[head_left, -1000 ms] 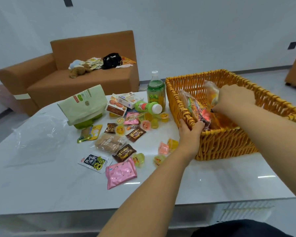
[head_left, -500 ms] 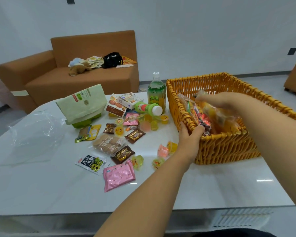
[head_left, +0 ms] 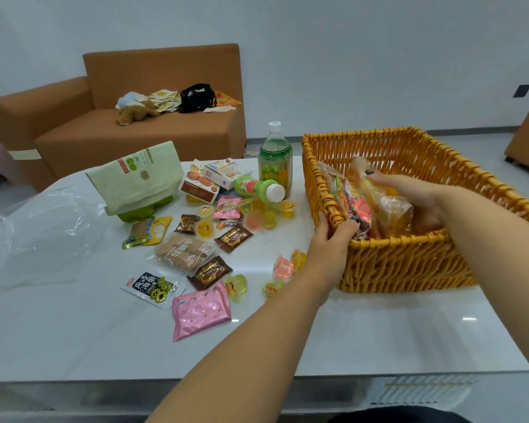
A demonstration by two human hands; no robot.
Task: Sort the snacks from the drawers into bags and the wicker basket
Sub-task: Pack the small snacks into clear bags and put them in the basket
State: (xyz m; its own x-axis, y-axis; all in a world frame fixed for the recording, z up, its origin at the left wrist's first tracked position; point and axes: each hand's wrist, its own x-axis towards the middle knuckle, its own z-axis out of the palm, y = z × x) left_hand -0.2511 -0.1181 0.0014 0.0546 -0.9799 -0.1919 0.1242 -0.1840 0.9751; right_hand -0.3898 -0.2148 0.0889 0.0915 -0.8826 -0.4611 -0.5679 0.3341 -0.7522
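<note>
The wicker basket (head_left: pixel 409 261) stands on the right of the white table. My left hand (head_left: pixel 330 239) grips its near left corner rim. My right hand (head_left: pixel 409 190) is inside the basket and holds a clear packet of yellow snacks (head_left: pixel 388 203), pressed against a colourful candy packet (head_left: pixel 350 199) leaning on the left wall. Loose snacks lie left of the basket: a pink packet (head_left: pixel 200 312), brown chocolate packets (head_left: pixel 209 271), a biscuit pack (head_left: pixel 182 253), several jelly cups (head_left: pixel 283 267), and a lying green bottle (head_left: pixel 258 189).
An upright green drink bottle (head_left: pixel 275 157) stands behind the snacks. A pale green paper bag (head_left: pixel 138 177) and small boxes (head_left: pixel 217 174) sit at the back. A clear plastic bag (head_left: pixel 40 236) lies at the left. A brown sofa (head_left: pixel 119 123) stands behind the table.
My right hand has lowered the clear yellow packet from above the rim down into the basket beside the candy packet. My left hand has stayed on the basket's corner.
</note>
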